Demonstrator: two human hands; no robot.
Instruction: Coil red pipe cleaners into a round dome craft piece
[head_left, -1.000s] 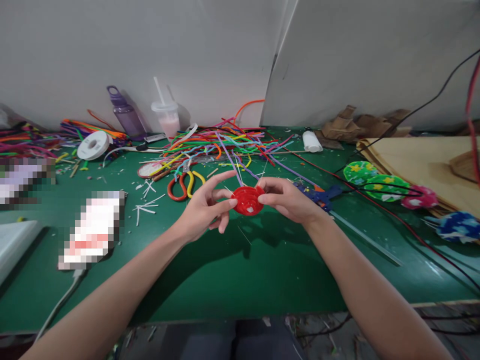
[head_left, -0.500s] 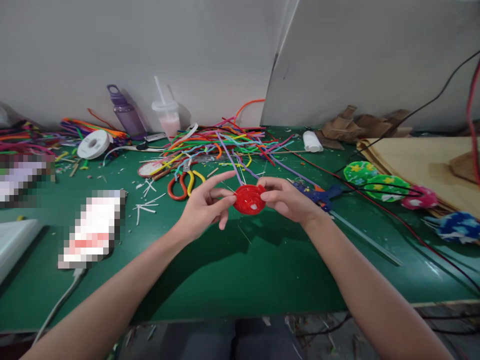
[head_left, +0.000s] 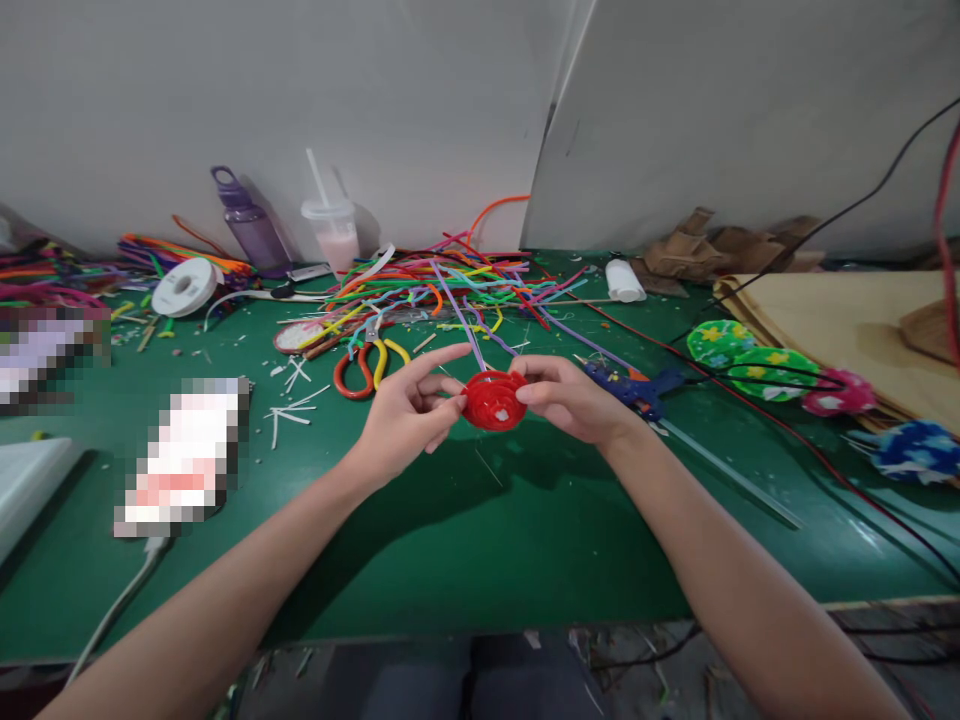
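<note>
Between my two hands, above the table, is a round red coil (head_left: 495, 402) that looks wound from pipe cleaner, with a small white spot low on its face. My left hand (head_left: 409, 405) pinches its left edge with thumb and fingers, the index finger stretched out past it. At the right edge, the thumb and fingertips of my right hand (head_left: 566, 395) grip the coil. Just behind the hands lie pliers (head_left: 373, 362) with one red and one yellow handle, and loose purple pipe cleaners (head_left: 457, 310). A blue glue gun (head_left: 637, 390) with a clear stick rests beside my right hand.
A heap of coloured pipe cleaners (head_left: 442, 285) lies at the back, near a drink cup (head_left: 334, 232), a purple bottle (head_left: 251, 225) and a white spool (head_left: 184, 287). Fabric pieces (head_left: 772, 373) sit at right, with cables crossing there. A blurred phone (head_left: 184, 455) is at left.
The red coil has shifted slightly left and tilted a little in my fingers. The lower fingers of my left hand have drawn in somewhat.
</note>
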